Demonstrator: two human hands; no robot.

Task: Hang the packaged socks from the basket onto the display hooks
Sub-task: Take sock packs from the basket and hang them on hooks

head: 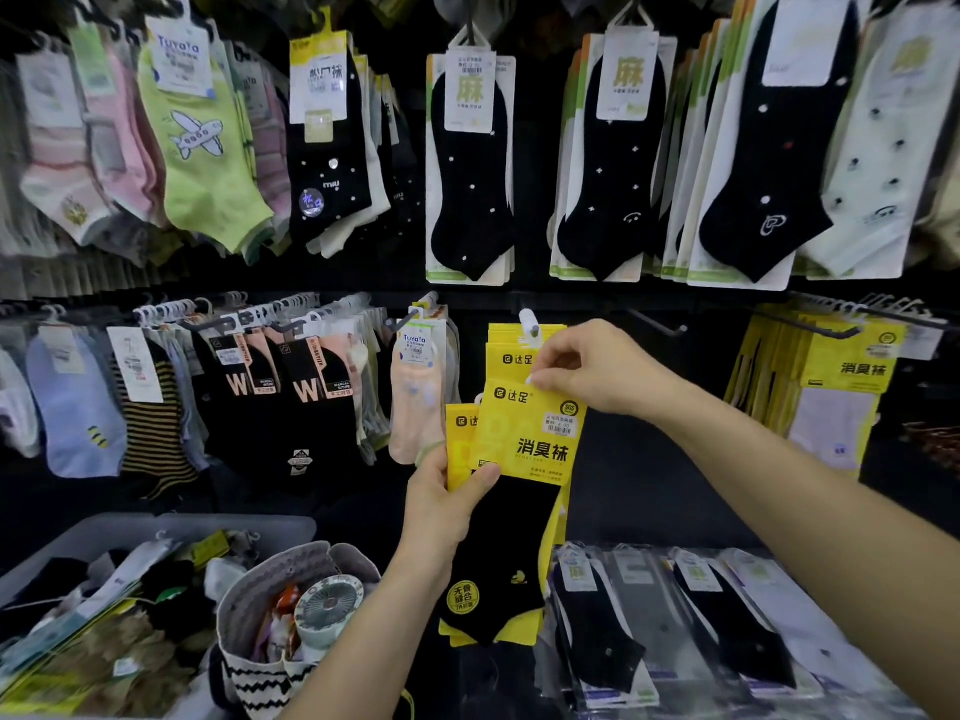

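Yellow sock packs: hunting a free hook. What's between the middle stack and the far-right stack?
Head view: one empty hook on the dark panel, between the middle stack and the far-right stack; the right hand, pinching a pack, reaches across below it.

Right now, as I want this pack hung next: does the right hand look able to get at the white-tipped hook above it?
Probably yes. The right hand pinches the front yellow pack by its top, just beside the white-tipped hook; nothing shows between them.
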